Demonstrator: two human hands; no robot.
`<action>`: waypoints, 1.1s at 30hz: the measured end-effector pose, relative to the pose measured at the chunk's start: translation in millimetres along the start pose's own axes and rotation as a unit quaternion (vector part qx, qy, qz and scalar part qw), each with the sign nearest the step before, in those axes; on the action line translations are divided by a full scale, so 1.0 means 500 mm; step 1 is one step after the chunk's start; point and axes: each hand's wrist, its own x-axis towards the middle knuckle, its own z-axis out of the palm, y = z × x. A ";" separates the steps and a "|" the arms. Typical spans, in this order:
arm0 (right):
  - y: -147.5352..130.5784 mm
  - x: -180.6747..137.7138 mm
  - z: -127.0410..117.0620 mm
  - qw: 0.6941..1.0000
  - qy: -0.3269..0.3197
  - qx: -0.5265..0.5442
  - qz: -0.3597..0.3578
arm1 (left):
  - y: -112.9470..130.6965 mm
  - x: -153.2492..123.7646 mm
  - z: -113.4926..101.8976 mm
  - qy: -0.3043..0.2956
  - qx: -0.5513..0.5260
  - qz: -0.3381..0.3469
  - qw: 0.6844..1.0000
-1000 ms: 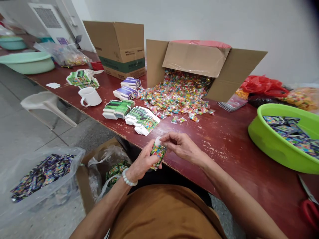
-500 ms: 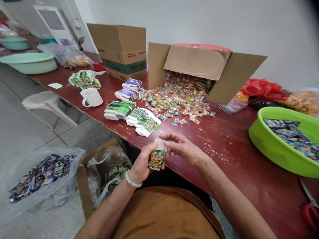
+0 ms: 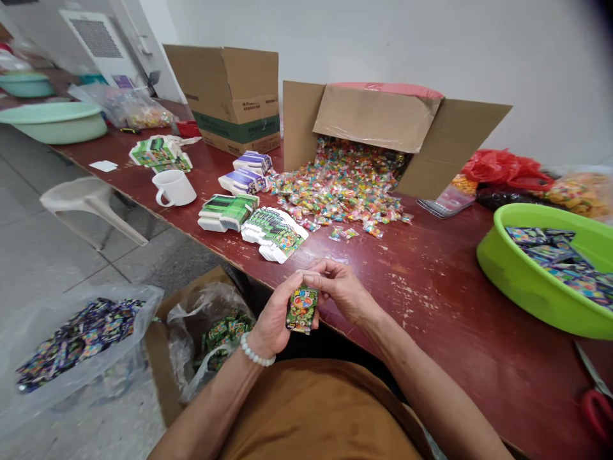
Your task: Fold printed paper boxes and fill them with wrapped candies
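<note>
A small green printed carton (image 3: pixel 302 309) is upright in my left hand (image 3: pixel 275 314), whose fingers wrap round its sides. My right hand (image 3: pixel 339 289) is at the carton's top, thumb and fingers pressed on the white end flap, which they mostly cover. Just beyond my hands, a fanned stack of flat green cartons (image 3: pixel 282 236) lies on the red table (image 3: pixel 383 287). Behind it spreads a heap of wrapped candies (image 3: pixel 345 185), spilling from a cardboard box (image 3: pixel 378 121) on its side.
A white mug (image 3: pixel 175 188) and purple cartons (image 3: pixel 244 182) stand left. A lime-green basin (image 3: pixel 498 255) of sachets and scissors (image 3: pixel 596 390) are at right. Below left are a lined box (image 3: pixel 163 370) of green packets, a bag of sachets (image 3: pixel 86 338) and a white stool (image 3: pixel 79 198).
The white flap that stood up from the carton is now folded down under my right fingers. My right hand has moved slightly left, closing in on the carton's top.
</note>
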 end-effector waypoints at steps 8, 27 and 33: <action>-0.007 -0.021 -0.015 0.949 -0.018 -0.253 -0.186 | 0.015 0.007 0.002 -0.014 -0.077 -0.031 0.996; -0.007 0.005 0.001 0.990 -0.037 -0.123 -0.052 | 0.005 0.017 -0.023 0.012 -0.024 -0.035 0.999; 0.011 -0.009 0.007 0.927 -0.038 -0.323 -0.188 | 0.017 0.030 -0.039 0.011 -0.125 -0.082 0.989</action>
